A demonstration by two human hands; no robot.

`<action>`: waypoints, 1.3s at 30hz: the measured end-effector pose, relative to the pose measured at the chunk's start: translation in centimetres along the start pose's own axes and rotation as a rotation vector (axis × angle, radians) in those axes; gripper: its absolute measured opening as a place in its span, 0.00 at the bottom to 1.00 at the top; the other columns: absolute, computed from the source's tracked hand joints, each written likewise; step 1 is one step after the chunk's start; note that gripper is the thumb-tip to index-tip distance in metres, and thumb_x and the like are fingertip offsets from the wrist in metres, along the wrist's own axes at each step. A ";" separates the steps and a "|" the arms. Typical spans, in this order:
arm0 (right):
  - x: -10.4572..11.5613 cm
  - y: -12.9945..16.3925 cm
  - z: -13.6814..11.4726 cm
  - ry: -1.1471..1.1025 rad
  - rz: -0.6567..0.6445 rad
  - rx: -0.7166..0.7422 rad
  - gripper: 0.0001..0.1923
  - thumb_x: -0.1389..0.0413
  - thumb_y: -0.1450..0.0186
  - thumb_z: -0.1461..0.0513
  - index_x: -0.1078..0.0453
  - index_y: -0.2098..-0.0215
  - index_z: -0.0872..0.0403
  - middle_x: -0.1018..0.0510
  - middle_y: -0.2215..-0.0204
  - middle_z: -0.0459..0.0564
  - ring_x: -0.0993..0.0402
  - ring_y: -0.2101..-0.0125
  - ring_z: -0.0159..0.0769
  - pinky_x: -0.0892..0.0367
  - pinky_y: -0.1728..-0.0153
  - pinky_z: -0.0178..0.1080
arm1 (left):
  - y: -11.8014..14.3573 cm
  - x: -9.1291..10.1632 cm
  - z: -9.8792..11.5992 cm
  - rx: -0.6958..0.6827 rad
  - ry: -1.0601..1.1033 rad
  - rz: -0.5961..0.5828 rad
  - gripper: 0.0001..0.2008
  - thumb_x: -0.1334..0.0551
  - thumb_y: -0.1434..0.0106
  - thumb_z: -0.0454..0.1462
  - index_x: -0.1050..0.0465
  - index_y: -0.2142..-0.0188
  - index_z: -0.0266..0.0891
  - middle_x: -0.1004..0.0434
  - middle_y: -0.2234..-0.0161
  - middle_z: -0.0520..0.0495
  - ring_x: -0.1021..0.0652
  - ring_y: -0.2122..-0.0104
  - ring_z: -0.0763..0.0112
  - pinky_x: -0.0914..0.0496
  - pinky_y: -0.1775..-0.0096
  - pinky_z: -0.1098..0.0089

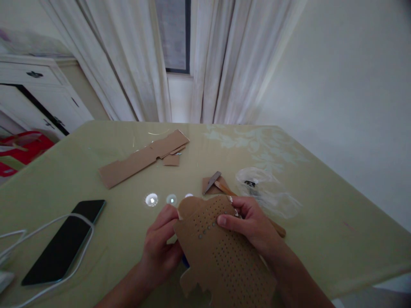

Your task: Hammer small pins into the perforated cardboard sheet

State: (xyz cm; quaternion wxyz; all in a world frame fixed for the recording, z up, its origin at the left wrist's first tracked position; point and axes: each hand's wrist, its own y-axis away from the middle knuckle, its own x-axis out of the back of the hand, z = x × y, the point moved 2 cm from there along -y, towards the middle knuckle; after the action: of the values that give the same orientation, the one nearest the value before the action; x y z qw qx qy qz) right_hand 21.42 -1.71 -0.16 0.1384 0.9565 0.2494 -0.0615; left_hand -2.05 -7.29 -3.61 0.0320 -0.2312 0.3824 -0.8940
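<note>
both hands are pinching the perforated cardboard sheet [221, 252]: left hand [160, 248] at its nine o'clock edge, right hand [253, 224] at one o'clock; it is looking light, bendy, best gripped by edges.

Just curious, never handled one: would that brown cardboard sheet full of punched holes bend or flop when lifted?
The brown perforated cardboard sheet probably stays fairly stiff: it looks flat while both hands, left hand and right hand, hold one end. Likely light, being thin. The many holes may make it crease easily.
</note>
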 end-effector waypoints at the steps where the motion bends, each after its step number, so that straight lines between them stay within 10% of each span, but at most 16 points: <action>1: 0.0 0.0 0.0 0.016 0.002 -0.004 0.21 0.24 0.40 0.49 0.17 0.60 0.56 0.14 0.66 0.51 0.18 0.67 0.36 0.26 0.66 0.35 | -0.1 0.0 0.0 -0.001 0.005 -0.001 0.09 0.37 0.32 0.29 0.22 0.57 0.44 0.16 0.55 0.42 0.17 0.56 0.60 0.21 0.60 0.64; 14: 0.0 -0.4 -0.2 0.124 0.068 0.063 0.21 0.26 0.39 0.47 0.16 0.59 0.54 0.14 0.64 0.50 0.19 0.66 0.36 0.27 0.66 0.35 | -1.0 0.2 0.4 0.157 -0.008 0.014 0.10 0.32 0.32 0.33 0.19 0.52 0.47 0.15 0.54 0.46 0.17 0.55 0.61 0.21 0.56 0.64; 17: 0.3 -0.5 -0.4 0.102 0.126 0.131 0.19 0.27 0.37 0.48 0.16 0.59 0.53 0.14 0.65 0.49 0.20 0.68 0.34 0.28 0.68 0.33 | -0.7 0.8 -0.6 0.223 0.019 0.175 0.18 0.32 0.31 0.33 0.24 0.43 0.46 0.19 0.52 0.44 0.21 0.57 0.63 0.23 0.56 0.63; 23: 0.5 -0.6 -0.5 0.131 0.143 0.137 0.20 0.28 0.36 0.47 0.16 0.58 0.54 0.14 0.64 0.51 0.19 0.65 0.37 0.27 0.66 0.35 | -1.0 1.3 0.8 -0.125 -0.318 0.104 0.17 0.33 0.30 0.29 0.20 0.44 0.43 0.18 0.49 0.43 0.21 0.52 0.61 0.28 0.49 0.59; 39: -0.3 -0.3 -0.4 0.273 0.076 0.121 0.22 0.33 0.32 0.44 0.18 0.59 0.55 0.17 0.66 0.49 0.23 0.64 0.39 0.30 0.63 0.38 | -1.2 1.0 1.5 -0.260 -0.293 0.043 0.10 0.31 0.32 0.25 0.20 0.55 0.38 0.11 0.56 0.45 0.16 0.51 0.63 0.26 0.44 0.59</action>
State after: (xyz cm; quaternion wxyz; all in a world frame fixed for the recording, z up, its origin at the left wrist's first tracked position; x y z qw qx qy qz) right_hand 21.03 -1.48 0.18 0.0478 0.9713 0.2252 0.0596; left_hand -2.11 -7.72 -1.46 0.0761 -0.3529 0.4906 -0.7931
